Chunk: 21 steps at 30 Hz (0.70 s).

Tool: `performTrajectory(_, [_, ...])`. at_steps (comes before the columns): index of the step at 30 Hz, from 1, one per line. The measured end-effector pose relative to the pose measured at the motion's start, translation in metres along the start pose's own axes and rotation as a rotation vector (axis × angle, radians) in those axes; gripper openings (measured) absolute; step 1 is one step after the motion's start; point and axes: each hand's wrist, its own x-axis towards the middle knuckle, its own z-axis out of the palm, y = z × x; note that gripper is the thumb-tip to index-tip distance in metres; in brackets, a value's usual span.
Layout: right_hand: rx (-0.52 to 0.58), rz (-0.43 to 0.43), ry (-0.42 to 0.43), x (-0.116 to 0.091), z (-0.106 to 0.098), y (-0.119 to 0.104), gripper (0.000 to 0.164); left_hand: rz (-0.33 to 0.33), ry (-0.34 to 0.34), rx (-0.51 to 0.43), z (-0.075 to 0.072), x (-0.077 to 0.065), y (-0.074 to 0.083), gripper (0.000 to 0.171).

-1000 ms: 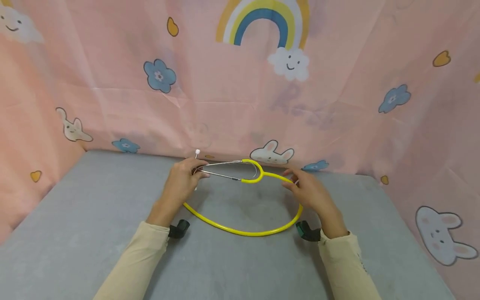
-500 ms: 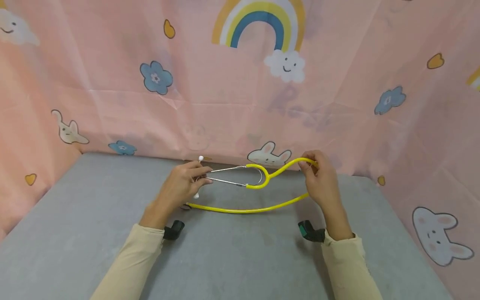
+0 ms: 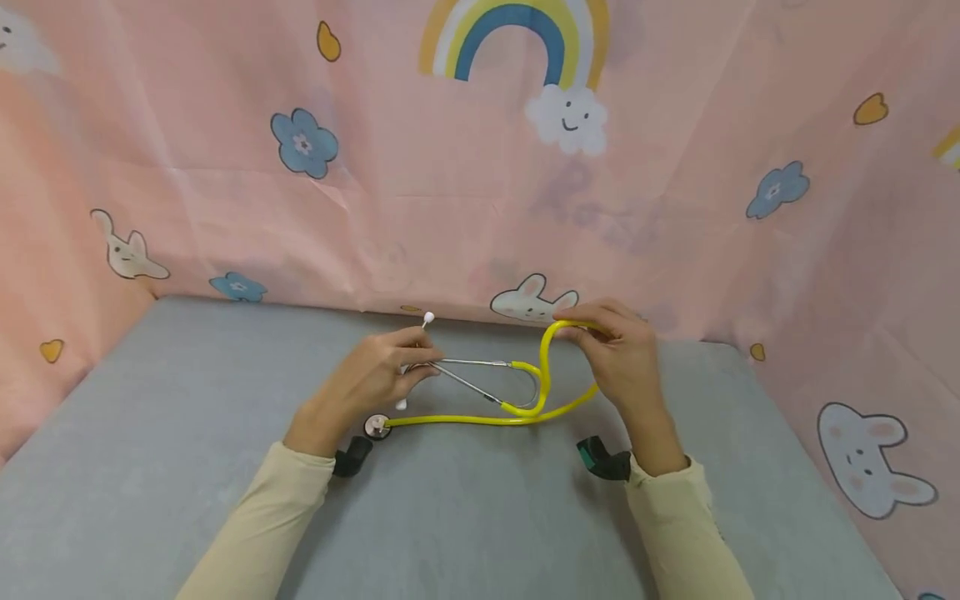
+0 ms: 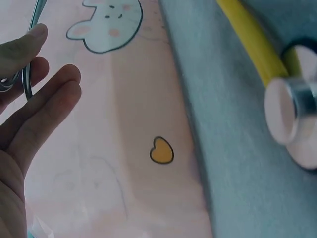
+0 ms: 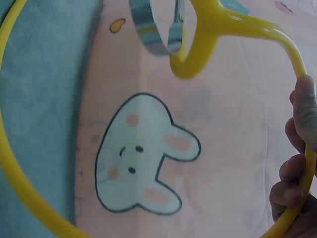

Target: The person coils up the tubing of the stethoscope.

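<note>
A stethoscope with yellow tubing (image 3: 457, 419) and metal ear tubes (image 3: 474, 362) spans both hands. My left hand (image 3: 367, 373) pinches the crossed ear tubes near their white eartips (image 3: 428, 317). My right hand (image 3: 626, 354) grips the yellow tubing beyond its Y-shaped joint, which the right wrist view shows with the fingers (image 5: 304, 106) wrapped on the tube. Between the joint and that grip the tubing bends upward. Its other end loops back low to the left, where the round chest piece (image 3: 377, 427) appears just below the left hand; the left wrist view shows this chest piece (image 4: 281, 111) up close.
A grey table (image 3: 480, 517) lies beneath the hands. Behind it and at both sides hangs a pink cloth (image 3: 465, 233) printed with rabbits, flowers and a rainbow. A dark wrist camera mount (image 3: 603, 460) juts inward from the right wrist, another (image 3: 352, 457) from the left.
My right hand first moved right along the tubing, then came back left, bending it upward by the joint. The lower loop has straightened, and the chest piece has come into sight.
</note>
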Motion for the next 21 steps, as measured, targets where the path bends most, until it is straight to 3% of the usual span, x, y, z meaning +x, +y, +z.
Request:
performTrajectory(6, [0.012,0.002,-0.088,-0.001,0.01,-0.005,0.02,0.029,0.042,-0.023,0.004,0.004,0.002,0.022])
performTrajectory(10, [0.028,-0.005,-0.095,-0.001,0.016,-0.008,0.017,0.03,0.07,-0.072,0.004,0.005,0.003,0.023])
performTrajectory(15, [0.038,0.047,-0.097,-0.003,0.022,-0.013,0.016,0.073,0.106,-0.149,0.007,0.008,0.005,0.019])
performTrajectory(21, [0.055,0.066,-0.124,-0.005,0.026,-0.015,0.02,0.1,0.115,-0.253,0.01,0.01,0.009,0.017])
